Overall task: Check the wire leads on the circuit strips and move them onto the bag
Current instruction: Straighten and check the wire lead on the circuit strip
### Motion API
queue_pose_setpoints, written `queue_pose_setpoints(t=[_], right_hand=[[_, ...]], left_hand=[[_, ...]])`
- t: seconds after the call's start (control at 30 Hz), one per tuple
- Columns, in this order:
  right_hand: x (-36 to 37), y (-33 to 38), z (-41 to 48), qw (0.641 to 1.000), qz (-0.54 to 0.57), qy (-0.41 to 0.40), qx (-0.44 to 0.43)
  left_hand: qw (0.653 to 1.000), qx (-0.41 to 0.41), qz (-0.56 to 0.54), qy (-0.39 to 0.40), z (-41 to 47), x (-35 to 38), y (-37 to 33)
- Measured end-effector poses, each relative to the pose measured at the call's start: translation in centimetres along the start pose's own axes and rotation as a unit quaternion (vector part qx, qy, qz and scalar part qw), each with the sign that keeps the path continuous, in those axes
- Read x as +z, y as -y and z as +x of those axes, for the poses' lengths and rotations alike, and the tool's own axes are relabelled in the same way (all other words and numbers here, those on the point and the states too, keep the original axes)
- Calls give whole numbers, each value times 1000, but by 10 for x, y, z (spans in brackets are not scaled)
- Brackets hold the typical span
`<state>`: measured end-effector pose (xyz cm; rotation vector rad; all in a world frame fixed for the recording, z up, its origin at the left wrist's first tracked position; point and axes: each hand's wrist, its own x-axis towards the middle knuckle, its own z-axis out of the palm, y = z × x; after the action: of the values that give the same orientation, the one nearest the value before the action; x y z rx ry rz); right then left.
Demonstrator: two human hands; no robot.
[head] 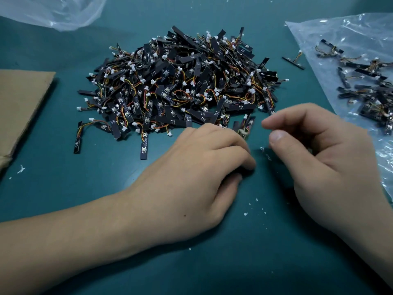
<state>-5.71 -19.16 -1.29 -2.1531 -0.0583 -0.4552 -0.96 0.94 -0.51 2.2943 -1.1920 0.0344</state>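
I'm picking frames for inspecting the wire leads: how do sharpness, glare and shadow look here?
Head view: the pile is fairly sharp and evenly lit; the right hand is motion-blurred at its fingertips; the bag shows white glare patches; the left hand, holding circuit strips, casts a soft shadow on the table.

A dark teal tabletop fills the whole view, matte and smooth. Small white scraps dot its near right part, and one larger fleck lies near the left edge. A brown cardboard sheet lies flat at the left edge. Crumpled clear plastic sits at the far left corner. The light is soft, the shadows faint.
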Motion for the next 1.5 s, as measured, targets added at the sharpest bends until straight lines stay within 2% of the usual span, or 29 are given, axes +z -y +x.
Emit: queue_pose_setpoints(t=[0.13, 0.3, 0.43, 0.5, 0.63, 0.77, 0.9, 1.03, 1.13, 1.3, 1.37, 1.5], right_hand=[[1, -1, 3, 998, -54, 33, 6], [2, 3, 3, 994, -92, 60, -25], [0, 7, 3, 992, -84, 87, -41], [1, 8, 3, 991, -93, 87, -44], [2, 9, 2, 993, -93, 64, -31], [1, 10, 1, 993, -94, 48, -47], [0, 9, 0, 993, -82, 44, -68], [0, 7, 2, 998, 9, 38, -45], [-2, 3, 3, 996, 74, 32, -30], [0, 6, 2, 996, 34, 49, -61], [1, 6, 1, 997, 16, 49, -64], [-3, 6, 3, 997, 62, 52, -6]], left_hand=[[997, -2, -66, -50, 2, 0, 0], [991, -7, -84, -107, 1, -1, 3], [961, -45, -189, -194, 3, 2, 9], [946, -50, -248, -204, 4, 3, 12], [938, -54, -284, -192, 4, 1, 11], [940, -118, -290, -137, 4, -2, 8], [941, -137, -295, -91, 7, -7, 4], [919, -163, -347, -91, 7, -8, 4], [937, -148, -311, -56, 5, -7, 1], [968, -120, -221, -25, 3, -5, 1], [959, -118, -255, -35, 4, -7, 1], [912, -152, -365, -111, 8, -7, 6]])
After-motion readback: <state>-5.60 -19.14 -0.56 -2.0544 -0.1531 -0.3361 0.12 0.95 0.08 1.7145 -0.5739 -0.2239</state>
